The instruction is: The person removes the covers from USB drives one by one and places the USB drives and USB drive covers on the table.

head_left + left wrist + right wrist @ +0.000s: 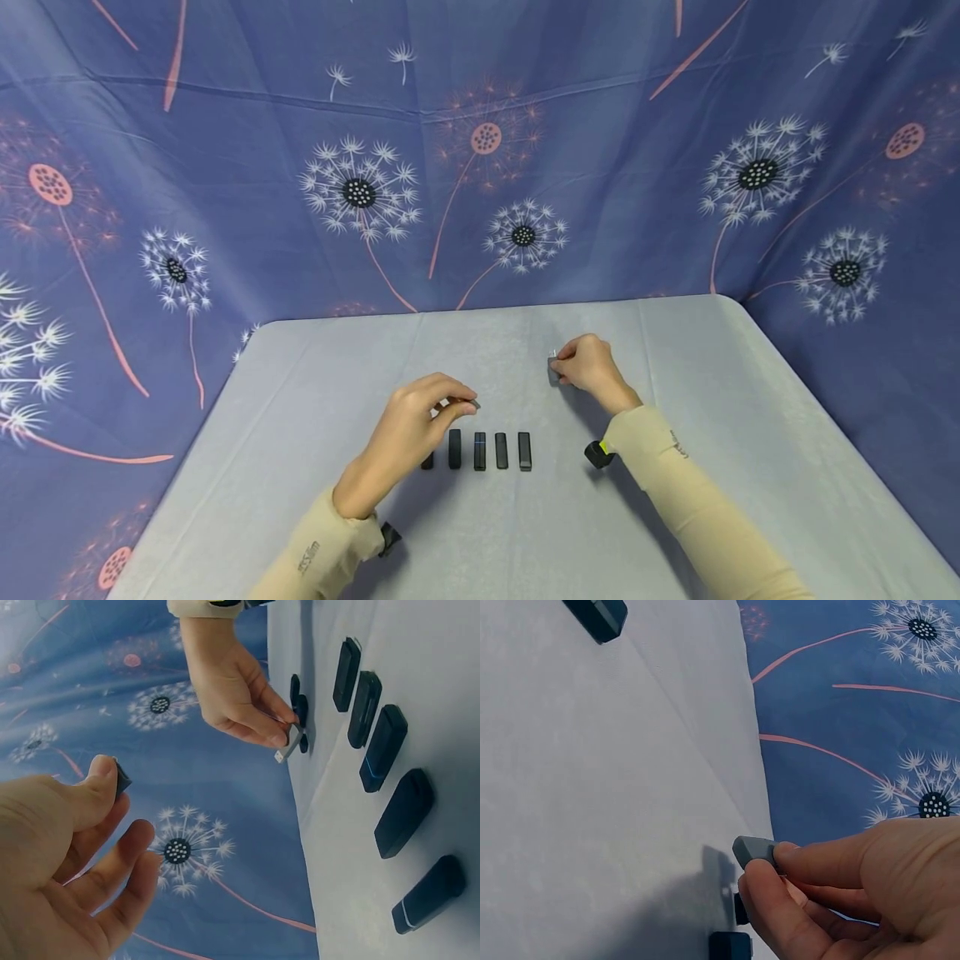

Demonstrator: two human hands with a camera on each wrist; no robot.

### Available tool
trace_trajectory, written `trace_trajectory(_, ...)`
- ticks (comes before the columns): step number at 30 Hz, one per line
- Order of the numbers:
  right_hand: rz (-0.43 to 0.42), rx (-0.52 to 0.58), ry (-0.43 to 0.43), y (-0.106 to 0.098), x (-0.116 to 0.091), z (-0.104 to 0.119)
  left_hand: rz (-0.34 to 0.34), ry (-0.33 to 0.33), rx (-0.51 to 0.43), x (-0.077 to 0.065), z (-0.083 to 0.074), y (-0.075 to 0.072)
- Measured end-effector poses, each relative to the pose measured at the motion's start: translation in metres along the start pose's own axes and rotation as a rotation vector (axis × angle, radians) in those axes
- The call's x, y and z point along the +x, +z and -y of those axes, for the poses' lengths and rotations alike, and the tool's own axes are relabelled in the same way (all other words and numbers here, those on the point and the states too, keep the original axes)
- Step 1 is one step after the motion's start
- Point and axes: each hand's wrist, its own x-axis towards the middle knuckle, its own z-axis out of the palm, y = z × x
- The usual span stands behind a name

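My right hand pinches a grey USB flash drive between thumb and fingers, above the far part of the table. In the left wrist view its metal plug is bare and points away from the fingers. My left hand pinches a small dark piece that looks like a cap; the fingers cover most of it. The two hands are apart. Below them lies a row of several dark flash drives, among them one with a blue line and a plain one. My left hand partly hides the leftmost drive.
The row lies on a pale cloth-covered table. Small dark objects lie on the table beyond my right hand. A blue dandelion-patterned curtain hangs behind the table's far edge and along its sides.
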Motion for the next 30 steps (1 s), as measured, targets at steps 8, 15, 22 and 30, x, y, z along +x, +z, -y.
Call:
trace_trajectory(8,0.008,-0.033,-0.002,0.005,0.000,-0.003,0.104,-0.027,0.049,0.015,0.010,0.010)
trace_trajectory(15,-0.002,-0.056,0.008,0.007,0.003,-0.005,0.180,-0.066,0.078,0.030,0.022,0.024)
trace_trajectory(22,-0.022,-0.077,0.013,0.010,0.006,-0.006,0.228,-0.092,0.120,0.037,0.039,0.038)
trace_trajectory(30,-0.030,-0.087,0.006,0.010,0.008,-0.007,0.287,-0.127,0.154,0.047,0.045,0.046)
